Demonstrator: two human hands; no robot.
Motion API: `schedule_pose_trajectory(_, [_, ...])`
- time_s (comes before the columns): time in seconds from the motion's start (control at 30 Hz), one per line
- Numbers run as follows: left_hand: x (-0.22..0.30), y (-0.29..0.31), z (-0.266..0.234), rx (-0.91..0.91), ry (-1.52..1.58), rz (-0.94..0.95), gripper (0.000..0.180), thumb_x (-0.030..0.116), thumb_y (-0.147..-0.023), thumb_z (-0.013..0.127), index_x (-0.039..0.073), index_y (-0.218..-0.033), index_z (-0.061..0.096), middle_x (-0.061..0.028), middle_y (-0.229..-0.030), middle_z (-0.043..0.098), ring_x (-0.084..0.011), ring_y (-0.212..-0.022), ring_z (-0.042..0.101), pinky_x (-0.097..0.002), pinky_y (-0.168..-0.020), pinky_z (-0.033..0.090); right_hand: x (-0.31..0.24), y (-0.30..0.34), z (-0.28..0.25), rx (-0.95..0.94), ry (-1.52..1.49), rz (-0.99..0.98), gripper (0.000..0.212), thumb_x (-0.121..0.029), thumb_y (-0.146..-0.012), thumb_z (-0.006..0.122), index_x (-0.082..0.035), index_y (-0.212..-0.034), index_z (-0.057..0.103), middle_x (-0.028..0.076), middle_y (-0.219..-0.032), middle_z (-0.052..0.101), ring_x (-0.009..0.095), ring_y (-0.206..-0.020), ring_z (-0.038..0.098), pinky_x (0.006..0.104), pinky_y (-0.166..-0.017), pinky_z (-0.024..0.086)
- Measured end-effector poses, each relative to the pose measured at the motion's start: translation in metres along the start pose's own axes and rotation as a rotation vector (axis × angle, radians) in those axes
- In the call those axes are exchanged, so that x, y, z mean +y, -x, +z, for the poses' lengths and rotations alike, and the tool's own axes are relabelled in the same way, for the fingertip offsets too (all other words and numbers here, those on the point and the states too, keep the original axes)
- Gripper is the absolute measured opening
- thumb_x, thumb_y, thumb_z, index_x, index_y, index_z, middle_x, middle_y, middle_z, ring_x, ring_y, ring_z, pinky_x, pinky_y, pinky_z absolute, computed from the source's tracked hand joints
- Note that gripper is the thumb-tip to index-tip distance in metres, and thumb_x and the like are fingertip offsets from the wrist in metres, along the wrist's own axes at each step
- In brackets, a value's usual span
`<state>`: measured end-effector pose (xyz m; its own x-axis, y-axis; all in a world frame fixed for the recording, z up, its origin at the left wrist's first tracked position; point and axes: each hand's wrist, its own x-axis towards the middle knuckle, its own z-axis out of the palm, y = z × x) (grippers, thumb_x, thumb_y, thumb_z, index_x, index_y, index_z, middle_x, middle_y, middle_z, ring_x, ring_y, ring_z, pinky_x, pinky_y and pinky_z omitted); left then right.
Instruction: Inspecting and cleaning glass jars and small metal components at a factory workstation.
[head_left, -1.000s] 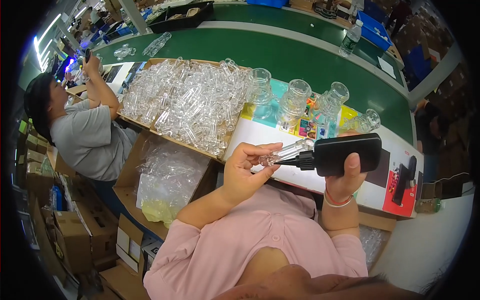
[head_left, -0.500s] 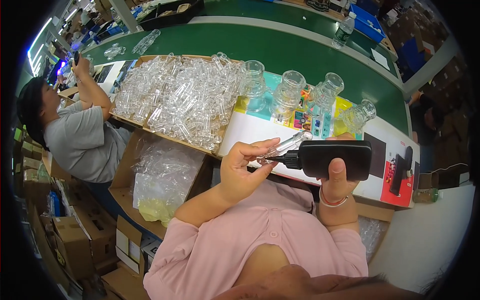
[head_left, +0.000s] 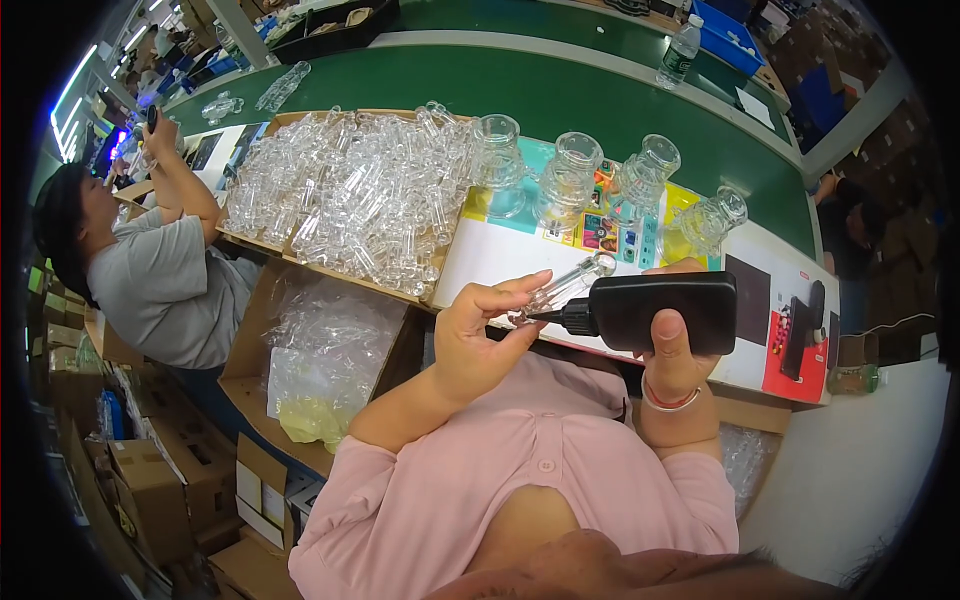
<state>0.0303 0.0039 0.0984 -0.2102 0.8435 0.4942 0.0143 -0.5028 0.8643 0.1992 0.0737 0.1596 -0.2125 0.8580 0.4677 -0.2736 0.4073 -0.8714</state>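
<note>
My left hand (head_left: 478, 335) pinches a small clear piece with a tube-like stem (head_left: 568, 280) between thumb and fingers. Wrapped round a black squeeze bottle (head_left: 662, 313), my right hand (head_left: 676, 350) tips it on its side. The bottle's thin nozzle points left and meets the end of the clear piece at my left fingertips; whether any liquid comes out is too small to tell. Beyond my hands, several clear, waisted vessels (head_left: 571, 180) stand in a row on a printed board (head_left: 480, 262). The one at the right leans over.
A shallow cardboard tray (head_left: 330, 268) heaped with clear pieces lies to the left. Under it sits a carton with plastic bags (head_left: 325, 360). A water bottle (head_left: 680, 52) and a blue bin (head_left: 728, 42) are at the back of the green table (head_left: 560, 95). Another person (head_left: 160, 270) works at far left.
Both hands, with the clear piece and the black bottle, have shifted slightly left. The nozzle remains at the piece's end. The view itself has moved a little.
</note>
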Motion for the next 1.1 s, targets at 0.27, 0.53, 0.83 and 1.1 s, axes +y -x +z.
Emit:
schedule_pose_trajectory(0.27, [0.006, -0.005, -0.004, 0.01, -0.285, 0.148, 0.038, -0.013, -0.066, 0.067, 0.002, -0.098, 0.053, -0.0189, -0.105, 0.06, -0.0249, -0.1, 0.058, -0.0318, -0.084, 0.047, -0.016, -0.008, -0.013, -0.173, 0.296, -0.28, 0.026, -0.019, -0.079, 0.064, 0.004, -0.089, 0.059, 0.013, -0.081, 0.061, 0.022, -0.069, 0.059, 0.0296, -0.064, 0.047])
schedule_pose_trajectory(0.53, [0.012, -0.012, -0.004, 0.043, -0.441, 0.203, 0.033, -0.007, -0.062, 0.071, 0.002, -0.093, 0.061, -0.0127, -0.096, 0.064, -0.0236, -0.09, 0.061, -0.0295, -0.079, 0.047, -0.026, -0.003, -0.019, -0.391, 0.679, -0.518, 0.031, -0.022, -0.076, 0.068, -0.001, -0.095, 0.056, 0.007, -0.081, 0.059, 0.022, -0.064, 0.059, 0.0302, -0.057, 0.045])
schedule_pose_trajectory(0.83, [0.015, -0.003, -0.006, -0.083, 0.371, -0.309, 0.04, -0.003, -0.08, 0.06, 0.003, -0.115, 0.04, -0.0183, -0.108, 0.058, -0.0177, -0.098, 0.057, -0.0297, -0.085, 0.046, -0.015, 0.001, -0.024, -0.394, 0.518, -0.607, 0.035, -0.021, -0.076, 0.068, 0.0, -0.099, 0.053, 0.009, -0.083, 0.059, 0.022, -0.067, 0.06, 0.0291, -0.06, 0.049])
schedule_pose_trajectory(1.1, [0.013, -0.003, -0.009, -0.054, 0.503, -0.371, 0.036, -0.003, -0.08, 0.06, 0.003, -0.109, 0.04, -0.0205, -0.107, 0.057, -0.0197, -0.099, 0.057, -0.0294, -0.082, 0.048, -0.019, -0.006, -0.016, -0.556, 0.342, -0.743, 0.047, -0.019, -0.066, 0.077, 0.004, -0.099, 0.053, 0.009, -0.075, 0.056, 0.022, -0.06, 0.06, 0.029, -0.051, 0.049])
